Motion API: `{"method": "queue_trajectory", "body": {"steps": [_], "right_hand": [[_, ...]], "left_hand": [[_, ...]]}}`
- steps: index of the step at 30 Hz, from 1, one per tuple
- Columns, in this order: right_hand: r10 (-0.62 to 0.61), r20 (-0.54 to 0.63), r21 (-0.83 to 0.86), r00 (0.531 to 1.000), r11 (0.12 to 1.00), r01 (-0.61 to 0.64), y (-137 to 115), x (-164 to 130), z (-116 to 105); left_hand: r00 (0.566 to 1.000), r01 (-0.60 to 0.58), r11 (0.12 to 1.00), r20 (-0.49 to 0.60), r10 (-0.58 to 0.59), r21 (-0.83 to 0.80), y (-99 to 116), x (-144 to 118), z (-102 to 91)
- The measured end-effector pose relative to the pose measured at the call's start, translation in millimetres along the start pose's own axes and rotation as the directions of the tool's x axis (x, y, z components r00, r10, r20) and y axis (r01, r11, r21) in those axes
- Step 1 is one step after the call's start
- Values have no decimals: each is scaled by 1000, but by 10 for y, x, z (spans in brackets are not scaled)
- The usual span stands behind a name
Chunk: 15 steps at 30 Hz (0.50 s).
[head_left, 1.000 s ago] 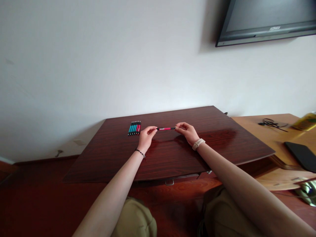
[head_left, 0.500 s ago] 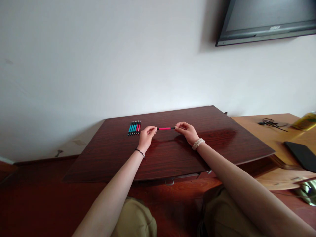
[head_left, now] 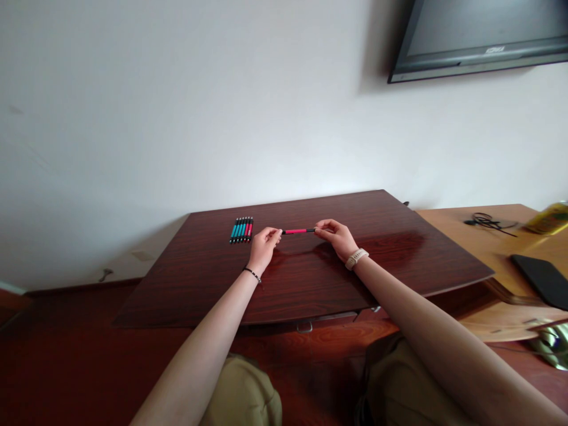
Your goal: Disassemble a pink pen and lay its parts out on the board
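A pink pen (head_left: 297,231) with black ends is stretched level between my two hands, over the dark wooden table (head_left: 213,284). My left hand (head_left: 264,245) pinches one end of it between thumb and fingers. The other end is pinched by my right hand (head_left: 338,236). Just left of my left hand lies a tidy row of several pens, with blue pens (head_left: 238,229) on the left side and pink pens (head_left: 249,229) on the right.
To the right stands a lighter wooden table (head_left: 448,228) with a coiled black cable (head_left: 488,220), a black phone-like slab (head_left: 541,278) and a yellow package (head_left: 550,219). A white wall rises behind, with a television (head_left: 483,41) at upper right.
Both hands stay in nearly the same place. The pink pen appears turned slightly about its length, since its printed marking shows differently.
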State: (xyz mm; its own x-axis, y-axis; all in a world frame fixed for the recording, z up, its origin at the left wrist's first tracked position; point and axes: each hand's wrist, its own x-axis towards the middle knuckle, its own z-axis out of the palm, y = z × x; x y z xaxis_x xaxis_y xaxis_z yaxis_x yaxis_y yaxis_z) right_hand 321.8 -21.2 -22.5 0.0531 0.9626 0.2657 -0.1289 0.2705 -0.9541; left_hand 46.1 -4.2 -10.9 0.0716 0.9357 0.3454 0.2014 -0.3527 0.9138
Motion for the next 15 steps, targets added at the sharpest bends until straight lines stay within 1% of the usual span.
{"method": "queue_trajectory", "body": {"steps": [5,11,15], "right_hand": [[3,-10,5,1000,1000,-3,-19,-3,5],[3,-17,3,1000,1000,-3,-32,-6,16],[7,-13,3,1000,1000,-7,-35,-9,20]], "left_hand": [[1000,-8,1000,-8,8,0,18,-4,-8],[996,-81,996,31,79,44,31,4,-7],[996,-84,996,40,83,32,19,12,-6]]}}
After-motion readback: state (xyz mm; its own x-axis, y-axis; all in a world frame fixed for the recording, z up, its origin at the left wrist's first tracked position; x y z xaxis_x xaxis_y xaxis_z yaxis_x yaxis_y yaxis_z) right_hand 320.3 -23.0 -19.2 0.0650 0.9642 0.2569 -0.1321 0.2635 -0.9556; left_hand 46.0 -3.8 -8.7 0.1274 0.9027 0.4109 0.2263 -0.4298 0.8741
